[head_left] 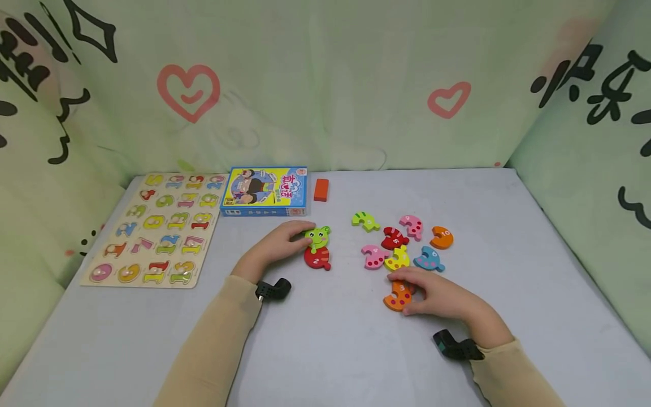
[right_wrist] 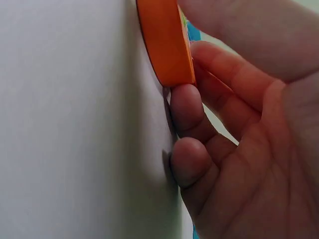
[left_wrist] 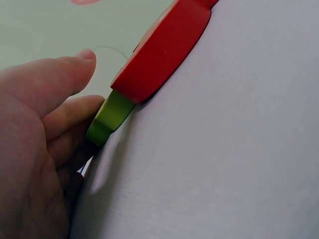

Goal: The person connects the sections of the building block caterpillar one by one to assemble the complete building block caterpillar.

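A green animal-head puzzle piece (head_left: 319, 238) is joined to a red striped piece marked 2 (head_left: 317, 259), both flat on the table. My left hand (head_left: 277, 246) rests at the green piece's left side, fingers touching its edge; in the left wrist view the thumb (left_wrist: 75, 72) stands apart from it. Nearer the front, my right hand (head_left: 437, 294) pinches an orange spotted piece (head_left: 395, 299) between thumb and fingers, low over or on the table. Close up, the orange piece's side (right_wrist: 167, 45) shows, with the lower fingertips touching the table.
Beyond the right hand lie loose pieces: yellow (head_left: 398, 259), blue (head_left: 429, 259), red (head_left: 394, 238), pink (head_left: 374, 257), green (head_left: 365, 221) and orange (head_left: 442, 238). A number board (head_left: 200, 265), a blue-yellow box (head_left: 264, 192) and an orange block (head_left: 321, 190) sit at the back left.
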